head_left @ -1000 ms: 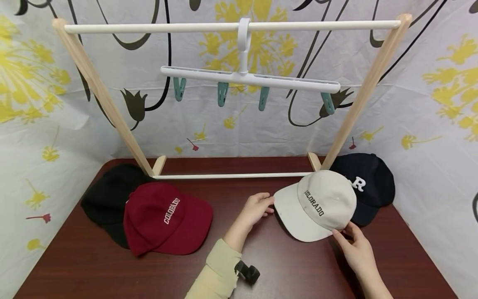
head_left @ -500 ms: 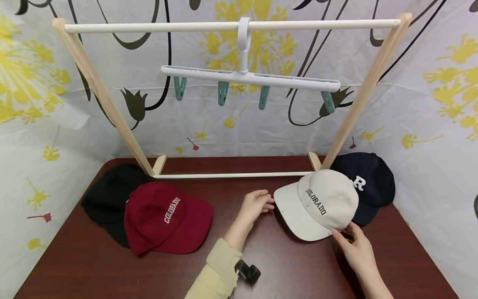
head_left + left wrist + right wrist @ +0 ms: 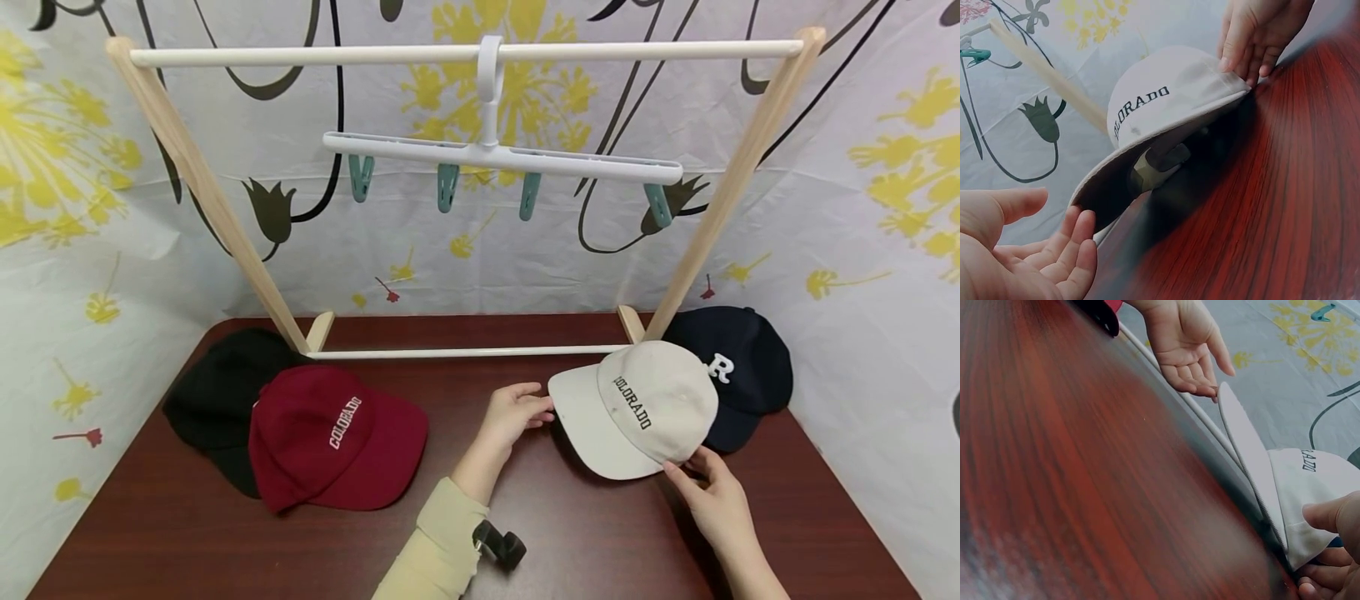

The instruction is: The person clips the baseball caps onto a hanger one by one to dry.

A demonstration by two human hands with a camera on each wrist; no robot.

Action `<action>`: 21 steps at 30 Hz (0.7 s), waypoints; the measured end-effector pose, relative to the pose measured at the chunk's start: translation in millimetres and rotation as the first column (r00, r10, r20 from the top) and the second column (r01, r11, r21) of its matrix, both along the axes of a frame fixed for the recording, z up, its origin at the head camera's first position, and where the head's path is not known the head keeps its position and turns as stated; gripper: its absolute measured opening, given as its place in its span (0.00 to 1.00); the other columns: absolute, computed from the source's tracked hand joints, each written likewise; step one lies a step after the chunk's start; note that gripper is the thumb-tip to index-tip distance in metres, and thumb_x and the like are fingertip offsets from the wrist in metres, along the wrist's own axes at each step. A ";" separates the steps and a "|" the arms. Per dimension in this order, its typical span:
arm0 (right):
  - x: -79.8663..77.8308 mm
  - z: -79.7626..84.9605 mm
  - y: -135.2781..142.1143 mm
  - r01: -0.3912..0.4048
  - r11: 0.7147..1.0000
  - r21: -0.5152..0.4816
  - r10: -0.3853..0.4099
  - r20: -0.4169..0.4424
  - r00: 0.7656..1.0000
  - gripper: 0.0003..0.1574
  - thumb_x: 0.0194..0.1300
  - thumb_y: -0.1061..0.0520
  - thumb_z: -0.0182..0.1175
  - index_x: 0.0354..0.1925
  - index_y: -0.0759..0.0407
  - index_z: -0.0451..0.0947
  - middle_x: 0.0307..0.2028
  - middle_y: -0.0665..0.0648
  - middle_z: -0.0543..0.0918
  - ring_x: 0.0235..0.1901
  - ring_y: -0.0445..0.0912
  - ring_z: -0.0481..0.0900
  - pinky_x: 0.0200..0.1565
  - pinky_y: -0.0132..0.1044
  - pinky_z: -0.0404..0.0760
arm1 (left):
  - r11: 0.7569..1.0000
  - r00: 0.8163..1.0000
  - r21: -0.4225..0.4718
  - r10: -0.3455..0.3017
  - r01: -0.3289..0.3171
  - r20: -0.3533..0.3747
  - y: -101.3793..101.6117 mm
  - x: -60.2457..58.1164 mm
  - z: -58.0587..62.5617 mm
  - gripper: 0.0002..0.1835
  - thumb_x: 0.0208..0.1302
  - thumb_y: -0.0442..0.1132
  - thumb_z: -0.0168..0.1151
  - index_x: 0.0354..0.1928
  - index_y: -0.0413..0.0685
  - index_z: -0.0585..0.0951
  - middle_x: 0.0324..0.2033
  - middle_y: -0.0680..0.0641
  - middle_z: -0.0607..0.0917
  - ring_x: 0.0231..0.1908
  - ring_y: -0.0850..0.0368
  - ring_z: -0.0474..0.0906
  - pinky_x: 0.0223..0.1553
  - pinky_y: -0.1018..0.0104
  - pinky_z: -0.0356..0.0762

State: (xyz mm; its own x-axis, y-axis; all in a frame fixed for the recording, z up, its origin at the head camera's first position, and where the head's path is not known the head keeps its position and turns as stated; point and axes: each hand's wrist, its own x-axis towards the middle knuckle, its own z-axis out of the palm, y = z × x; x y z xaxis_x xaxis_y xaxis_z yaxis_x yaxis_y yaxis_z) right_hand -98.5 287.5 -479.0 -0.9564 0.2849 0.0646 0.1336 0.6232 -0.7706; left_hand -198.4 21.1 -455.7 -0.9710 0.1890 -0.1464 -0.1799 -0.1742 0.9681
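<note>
A cream baseball cap lettered COLORADO is held tilted over the right part of the table, brim toward the left. My right hand pinches its lower edge beside the brim, thumb outside and fingers beneath. At the brim's left end, my left hand has its fingertips right at the edge. In the left wrist view that hand's thumb stands away from the brim, and the fingers are loosely bent. Behind the cream cap, partly covered by it, lies a navy cap with a white R.
On the left a dark red cap overlaps a black cap. A wooden rack with a white top rail stands at the back. From it hangs a white hanger with several teal clips. Patterned cloth surrounds the table.
The cream cap has turned and shifted very slightly. My left fingertips have moved a little right, up to the brim edge. The right hand keeps its hold on the cap.
</note>
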 end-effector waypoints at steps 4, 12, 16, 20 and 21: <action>-0.2 0.8 -0.7 0.003 1.000 0.013 -0.003 0.000 1.000 0.33 0.65 0.49 0.63 0.59 0.71 0.69 0.50 0.72 0.77 0.40 0.32 0.71 0.33 0.18 0.68 | 1.000 1.000 0.007 0.003 -0.003 -0.001 4.5 -4.7 -8.8 0.25 0.61 0.28 0.63 0.58 0.24 0.71 0.33 0.38 0.85 0.29 0.51 0.84 0.36 0.59 0.81; -1.1 0.7 0.0 0.001 1.000 0.032 -0.002 0.026 1.000 0.34 0.65 0.48 0.63 0.59 0.70 0.69 0.50 0.72 0.77 0.40 0.40 0.75 0.32 0.23 0.72 | 0.999 1.000 0.032 0.002 -0.003 0.018 8.8 -3.1 -7.3 0.26 0.58 0.26 0.64 0.59 0.24 0.70 0.29 0.42 0.85 0.21 0.60 0.80 0.27 0.68 0.79; -1.1 0.5 -0.5 0.002 0.999 0.039 -0.002 0.015 1.000 0.33 0.65 0.49 0.63 0.59 0.70 0.69 0.49 0.72 0.77 0.41 0.40 0.75 0.32 0.24 0.73 | 0.999 1.000 0.043 -0.006 0.005 0.017 10.5 -4.0 -8.2 0.27 0.58 0.25 0.64 0.59 0.24 0.70 0.28 0.42 0.84 0.20 0.61 0.79 0.25 0.70 0.78; -0.7 0.4 -0.8 0.002 0.999 0.042 -0.002 0.007 1.000 0.32 0.65 0.49 0.63 0.58 0.70 0.70 0.48 0.72 0.78 0.37 0.34 0.74 0.31 0.26 0.73 | 0.999 0.999 0.038 -0.028 0.027 0.015 11.4 -3.5 -7.5 0.26 0.58 0.25 0.64 0.59 0.24 0.70 0.28 0.41 0.85 0.20 0.60 0.80 0.25 0.69 0.78; -0.6 0.5 -0.8 0.001 0.999 0.041 -0.001 0.005 1.000 0.32 0.65 0.49 0.63 0.57 0.70 0.70 0.48 0.72 0.78 0.36 0.32 0.73 0.31 0.26 0.73 | 0.999 0.999 0.034 -0.038 0.037 0.017 11.6 -3.3 -7.2 0.26 0.58 0.25 0.64 0.59 0.25 0.71 0.28 0.41 0.85 0.21 0.60 0.80 0.25 0.69 0.79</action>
State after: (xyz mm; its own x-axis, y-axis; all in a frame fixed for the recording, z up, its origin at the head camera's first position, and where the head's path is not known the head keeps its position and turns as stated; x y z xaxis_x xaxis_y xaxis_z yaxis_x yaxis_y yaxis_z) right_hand -99.1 286.6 -478.5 -0.9564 0.2830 0.0716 0.1378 0.6540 -0.7439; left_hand -201.8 32.7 -463.0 -0.9604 0.2306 -0.1565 -0.2040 -0.1993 0.9585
